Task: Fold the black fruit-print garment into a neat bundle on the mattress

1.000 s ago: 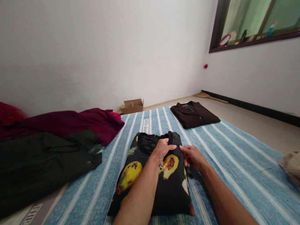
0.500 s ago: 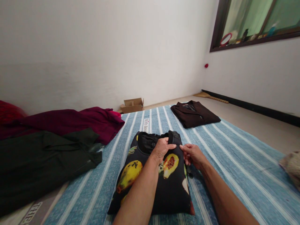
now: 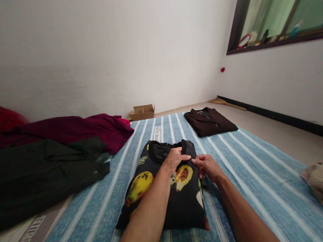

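A black garment with yellow papaya prints (image 3: 185, 208) lies folded on the blue striped sheet, its round collar away from me. Dark fabric shows inside the neck opening. My left hand (image 3: 174, 159) is on the upper right of the garment, its fingers gripping the cloth near the collar and the index finger pointing right. Just to the right, my right hand (image 3: 205, 165) pinches the garment's right shoulder edge between thumb and finger. The two hands are close but apart. My left forearm hides part of the garment's front.
The striped sheet (image 3: 252, 174) spreads around. A folded dark brown garment (image 3: 212, 122) lies at back right. Dark green (image 3: 50, 174) and maroon clothes (image 3: 75, 129) are heaped at left. Beyond are a cardboard box (image 3: 142, 113) and a broom (image 3: 228, 103); beige cloth (image 3: 314, 179) sits at far right.
My right hand has shifted very slightly left along the garment's edge. My left hand keeps its grip near the collar.
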`<state>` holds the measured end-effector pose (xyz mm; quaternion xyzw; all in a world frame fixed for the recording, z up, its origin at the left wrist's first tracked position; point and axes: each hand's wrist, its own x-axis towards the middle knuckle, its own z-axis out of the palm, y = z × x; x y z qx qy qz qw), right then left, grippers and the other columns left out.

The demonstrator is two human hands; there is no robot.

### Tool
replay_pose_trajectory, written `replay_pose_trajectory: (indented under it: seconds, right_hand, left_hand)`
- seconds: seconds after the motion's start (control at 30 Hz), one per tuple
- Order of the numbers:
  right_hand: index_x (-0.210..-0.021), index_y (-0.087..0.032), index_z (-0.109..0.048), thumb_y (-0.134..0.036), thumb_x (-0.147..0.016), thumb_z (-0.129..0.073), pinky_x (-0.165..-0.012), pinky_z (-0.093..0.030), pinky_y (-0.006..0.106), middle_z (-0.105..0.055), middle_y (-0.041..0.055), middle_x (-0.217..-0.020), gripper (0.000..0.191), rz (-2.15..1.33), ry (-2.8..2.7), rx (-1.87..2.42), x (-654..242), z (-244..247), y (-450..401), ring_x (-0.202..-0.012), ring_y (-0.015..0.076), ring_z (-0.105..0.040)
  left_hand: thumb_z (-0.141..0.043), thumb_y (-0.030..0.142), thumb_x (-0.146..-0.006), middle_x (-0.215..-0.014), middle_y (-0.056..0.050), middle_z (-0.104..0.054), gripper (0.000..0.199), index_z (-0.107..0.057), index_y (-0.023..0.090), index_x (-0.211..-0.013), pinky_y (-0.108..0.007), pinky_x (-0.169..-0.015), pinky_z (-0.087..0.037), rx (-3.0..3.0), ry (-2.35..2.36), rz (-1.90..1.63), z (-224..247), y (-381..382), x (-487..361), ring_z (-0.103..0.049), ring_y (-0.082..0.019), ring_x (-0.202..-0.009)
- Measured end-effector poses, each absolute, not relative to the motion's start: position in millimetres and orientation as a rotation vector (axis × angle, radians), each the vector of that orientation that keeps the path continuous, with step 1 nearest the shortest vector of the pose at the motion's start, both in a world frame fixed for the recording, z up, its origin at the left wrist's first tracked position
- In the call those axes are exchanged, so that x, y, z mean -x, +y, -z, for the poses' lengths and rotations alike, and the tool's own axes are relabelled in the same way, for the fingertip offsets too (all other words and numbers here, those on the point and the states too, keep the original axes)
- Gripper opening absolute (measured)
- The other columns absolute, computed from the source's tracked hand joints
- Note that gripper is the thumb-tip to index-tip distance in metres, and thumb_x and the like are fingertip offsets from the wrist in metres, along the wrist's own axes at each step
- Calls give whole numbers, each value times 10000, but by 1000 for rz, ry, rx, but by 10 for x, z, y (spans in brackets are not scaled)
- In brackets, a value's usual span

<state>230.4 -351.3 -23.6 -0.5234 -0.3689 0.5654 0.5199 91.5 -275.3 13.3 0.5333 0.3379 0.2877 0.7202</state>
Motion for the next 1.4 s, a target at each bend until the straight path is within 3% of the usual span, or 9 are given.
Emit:
replay_pose_trajectory:
  seconds: [0.83,1.13,1.4]
  right_hand:
    - [-569,-191,-447,-453,-664,-666,-278,-235,169,-468,-60,-355,355,-1318,-925,1198,-2336,273,-3518,-264,83,-440]
    - [-563,-180,-461,-482,-662,-666,-261,-244,163,-532,-26,-386,377,-1324,-887,1259,-2340,233,-3521,-256,81,-439]
    - [-593,-188,-463,-533,-705,-612,-243,-257,170,-545,-20,-407,392,-1310,-873,1386,-2337,220,-3519,-261,93,-457]
  left_hand:
    - [-745,124,-486,-652,-11,-641,280,-622,120,-737,-264,-547,-465,-1188,776,-656,-66,-2754,-950,-608,-153,-544]
    - [-759,144,-491,-674,-27,-663,300,-594,131,-741,-274,-572,-476,-1191,783,-676,-80,-2778,-957,-616,-161,-577]
    - [-707,119,-534,-614,20,-620,218,-547,149,-679,-250,-546,-466,-1197,775,-706,-113,-2798,-965,-583,-129,-539]
